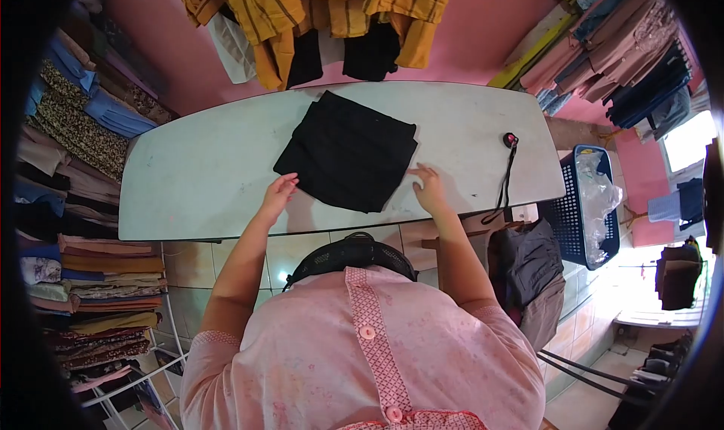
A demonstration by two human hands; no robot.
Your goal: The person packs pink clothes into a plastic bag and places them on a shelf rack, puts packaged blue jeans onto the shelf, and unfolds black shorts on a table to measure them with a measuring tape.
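Note:
A folded black garment (351, 151) lies flat on the pale table (204, 162), slightly turned; its exact kind cannot be told. My left hand (280, 194) is by its lower left corner, fingertips at the cloth's edge and thumb apart from the fingers. Off the lower right edge, my right hand (428, 189) is over the table with its fingers spread, the index finger pointing toward the cloth. Neither hand grips anything that I can see.
A tape measure with a black strap (510, 140) lies on the table's right part. Beside the table stands a blue basket (571, 204) holding clear plastic. Mustard striped garments (332, 12) hang over the far edge. Stacked folded fabrics (113, 279) fill the left side.

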